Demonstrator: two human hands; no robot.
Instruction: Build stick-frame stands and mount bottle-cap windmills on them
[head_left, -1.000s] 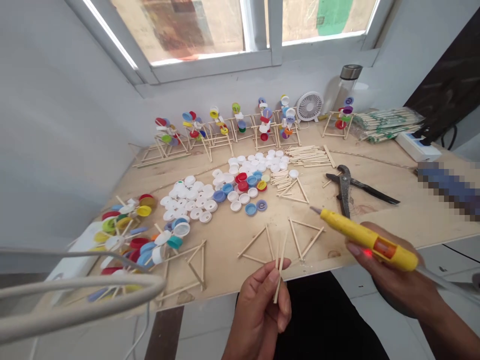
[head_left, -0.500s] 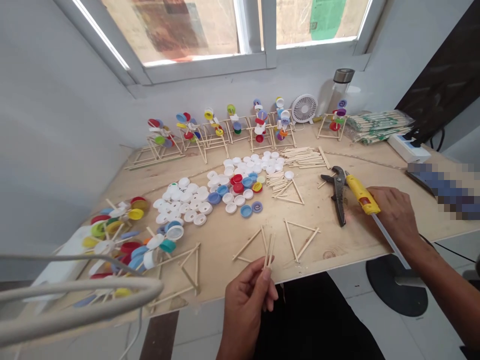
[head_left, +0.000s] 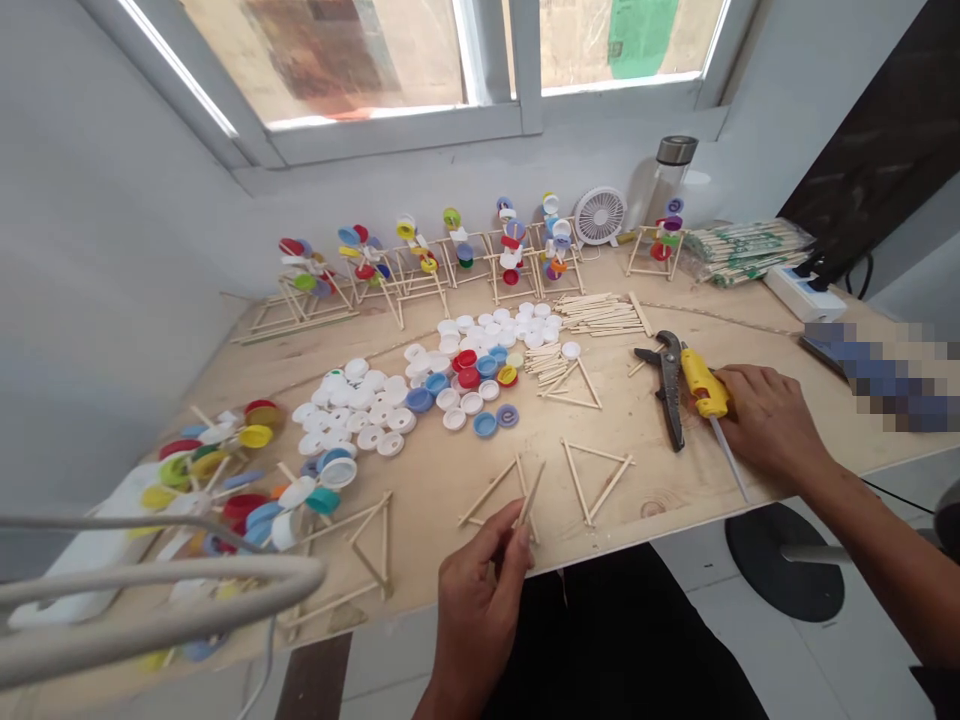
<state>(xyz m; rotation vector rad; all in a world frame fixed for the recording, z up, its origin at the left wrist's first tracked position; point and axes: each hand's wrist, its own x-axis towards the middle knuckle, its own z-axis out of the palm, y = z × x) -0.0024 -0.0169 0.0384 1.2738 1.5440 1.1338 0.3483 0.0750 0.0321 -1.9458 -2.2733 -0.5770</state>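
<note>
Near the front edge of the table, my left hand (head_left: 484,570) pinches a thin wooden stick (head_left: 533,488) between thumb and fingers; whether a second stick lies behind it I cannot tell. Just beyond it lies a stick triangle (head_left: 489,488), partly hidden by the hand. Another triangle of sticks (head_left: 590,500) rests to its right. My right hand (head_left: 769,420) is closed at the handle of a yellow hot glue gun (head_left: 703,383), low at the tabletop, with a clear glue stick (head_left: 729,458) jutting from its back. Black-handled pliers (head_left: 670,395) lie left of the gun.
White bottle caps (head_left: 352,405) and coloured caps (head_left: 469,376) cover the middle. Stick bundles (head_left: 604,314) lie behind. Cap-wheel models on stick frames (head_left: 511,262) line the wall beside a small fan (head_left: 600,216) and bottle (head_left: 670,180). A pale curved tube (head_left: 225,590) crosses the left foreground.
My right hand has lowered and levelled the glue gun toward the table. The stick in my left hand has turned; two sticks showed there before. The whole view has shifted slightly.
</note>
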